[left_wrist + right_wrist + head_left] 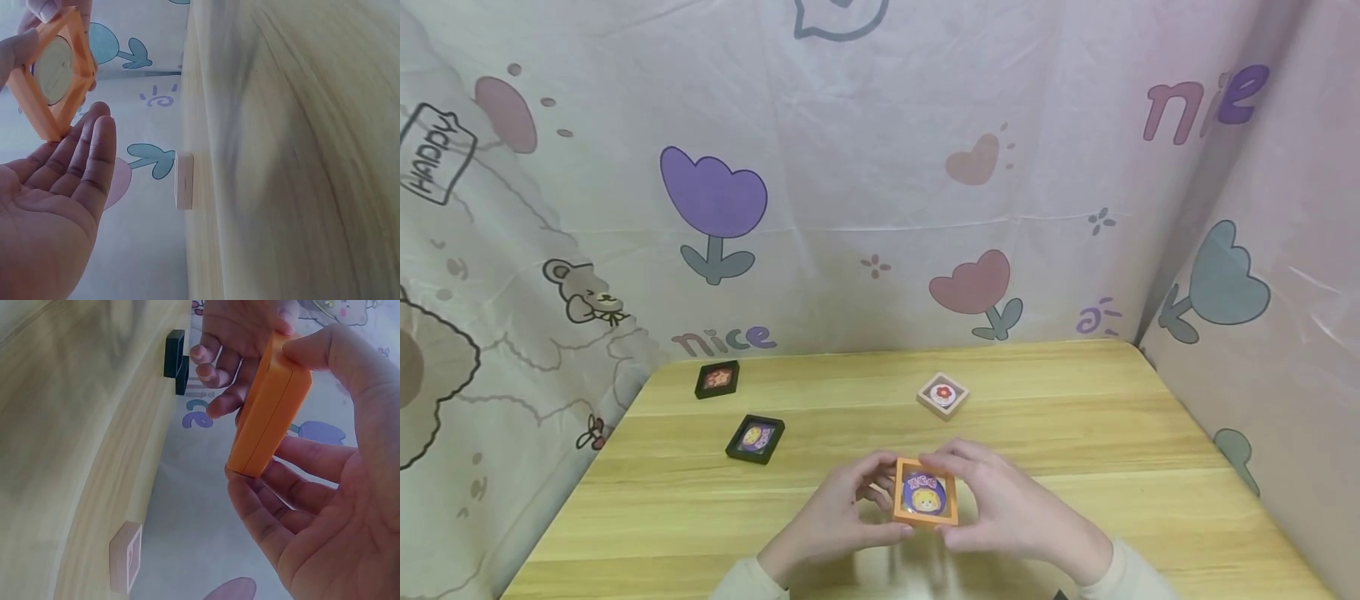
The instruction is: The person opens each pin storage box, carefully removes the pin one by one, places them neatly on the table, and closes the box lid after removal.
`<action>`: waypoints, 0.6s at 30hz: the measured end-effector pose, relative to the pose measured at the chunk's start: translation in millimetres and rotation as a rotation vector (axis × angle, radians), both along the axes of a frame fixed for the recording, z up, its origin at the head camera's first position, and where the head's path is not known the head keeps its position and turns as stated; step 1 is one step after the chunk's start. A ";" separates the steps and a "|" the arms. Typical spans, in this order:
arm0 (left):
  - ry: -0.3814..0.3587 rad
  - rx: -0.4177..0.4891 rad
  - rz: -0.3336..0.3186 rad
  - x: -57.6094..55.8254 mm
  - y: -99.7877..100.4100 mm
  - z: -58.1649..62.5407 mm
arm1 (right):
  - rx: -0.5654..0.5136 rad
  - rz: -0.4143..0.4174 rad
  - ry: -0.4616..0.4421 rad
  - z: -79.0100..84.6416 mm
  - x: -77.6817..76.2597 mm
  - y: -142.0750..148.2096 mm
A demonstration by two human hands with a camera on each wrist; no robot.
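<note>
An orange square display frame (897,492) is raised above the table near its front, between both hands. Inside it sits a round purple badge (924,495) with a yellow bear face. My left hand (842,510) pinches the frame's left side between thumb and index finger; its other fingers (94,162) extend beyond the frame. On the opposite side my right hand (1003,504) grips the frame, thumb on the near edge and fingertips on the far edge. The right wrist view shows the frame's thick side, with a thin seam along it.
A pale pink frame (958,407) with a red flower badge lies beyond the hands. Toward the left lie two black frames, one (747,456) with a purple badge and a farther one (702,385) with a reddish piece. Printed curtains (850,167) surround the wooden table (647,500).
</note>
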State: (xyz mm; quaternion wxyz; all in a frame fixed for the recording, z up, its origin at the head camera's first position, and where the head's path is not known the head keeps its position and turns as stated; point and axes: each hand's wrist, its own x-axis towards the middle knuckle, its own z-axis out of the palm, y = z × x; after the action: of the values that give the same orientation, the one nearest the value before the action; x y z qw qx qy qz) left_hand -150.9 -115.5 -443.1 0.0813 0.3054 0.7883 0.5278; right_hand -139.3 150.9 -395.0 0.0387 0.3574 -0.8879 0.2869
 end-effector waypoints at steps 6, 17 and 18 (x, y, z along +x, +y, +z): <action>-0.032 0.024 0.031 1.9 -2.0 1.1 | 0.025 0.016 0.034 1.3 1.2 -3.5; -0.065 0.073 0.057 3.0 -2.8 -0.7 | 0.093 0.017 0.151 3.5 1.5 -9.4; -0.067 0.074 0.059 3.1 -2.8 -0.6 | 0.101 0.016 0.154 3.9 1.3 -9.8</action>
State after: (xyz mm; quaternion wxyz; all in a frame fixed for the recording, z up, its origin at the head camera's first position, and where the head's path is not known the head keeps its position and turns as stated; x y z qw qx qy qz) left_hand -147.8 -118.2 -443.7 0.0808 0.2672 0.7738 0.5686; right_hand -138.1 141.0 -391.2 0.0866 0.3870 -0.8928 0.2137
